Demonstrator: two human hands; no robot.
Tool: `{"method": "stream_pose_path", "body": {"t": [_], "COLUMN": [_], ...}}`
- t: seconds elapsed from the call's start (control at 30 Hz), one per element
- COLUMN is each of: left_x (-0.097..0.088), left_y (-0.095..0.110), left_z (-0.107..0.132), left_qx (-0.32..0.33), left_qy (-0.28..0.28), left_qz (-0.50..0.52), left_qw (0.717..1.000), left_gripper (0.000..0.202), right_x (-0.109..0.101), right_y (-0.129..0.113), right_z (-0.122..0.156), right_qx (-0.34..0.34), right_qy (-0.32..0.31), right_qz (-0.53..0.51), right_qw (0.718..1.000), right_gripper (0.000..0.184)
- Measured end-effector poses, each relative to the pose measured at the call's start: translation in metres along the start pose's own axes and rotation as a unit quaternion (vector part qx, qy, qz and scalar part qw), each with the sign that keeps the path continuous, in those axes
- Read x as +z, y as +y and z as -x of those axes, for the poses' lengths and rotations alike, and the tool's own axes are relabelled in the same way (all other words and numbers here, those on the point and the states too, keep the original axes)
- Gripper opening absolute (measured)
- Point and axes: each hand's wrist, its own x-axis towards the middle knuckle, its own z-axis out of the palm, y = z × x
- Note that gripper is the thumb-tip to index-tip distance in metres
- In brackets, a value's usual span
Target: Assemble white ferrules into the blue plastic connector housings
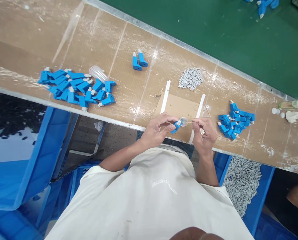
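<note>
Pinched in my left hand (157, 130) is a blue plastic part (176, 127) with a whitish tip. A small transparent round piece (183, 122) sits right by that tip; whether the fingers hold it too, I cannot make out. My right hand (204, 134) is closed on a thin wooden toothpick (190, 122), whose point reaches the transparent piece. Both hands are over the front edge of a cardboard sheet (180, 108) with white tape strips (165, 96) along its sides. Another toothpick (208, 111) lies beyond the right hand.
Blue parts lie in a left pile (76, 86), a right pile (236, 120) and a pair (139, 60). Small grey pieces (191, 78) are heaped behind the sheet. A toothpick jar (294, 104) lies far right. Blue bins (38, 156) and a bin of grey pieces (242, 183) flank my body.
</note>
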Motion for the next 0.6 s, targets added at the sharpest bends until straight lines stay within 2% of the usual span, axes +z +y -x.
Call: {"method": "stream_pose_path", "body": {"t": [0.2,0.4,0.5,0.6], "left_x": [-0.003,-0.004,-0.004,-0.004], "left_y": [-0.001,-0.001,-0.002,-0.002], "left_z": [-0.001,-0.001,-0.001,0.000], "left_qx": [0.013,0.020,0.016,0.008], "left_qy": [0.004,0.010,0.015,0.021], "left_qz": [-0.032,-0.042,-0.028,-0.019], "left_qw": [0.999,0.999,0.999,1.000], "left_gripper": [0.030,0.029,0.029,0.028], "right_x": [0.007,0.005,-0.002,-0.013], "right_y": [0.007,0.015,0.010,-0.006], "right_z": [0.005,0.005,0.001,-0.004], "right_qx": [0.013,-0.001,-0.018,-0.057], "right_qy": [-0.020,-0.039,-0.015,0.013], "right_qz": [0.016,0.046,0.040,0.040], "right_qw": [1.000,0.998,0.999,0.997], "right_gripper": [0.016,0.025,0.031,0.030]}}
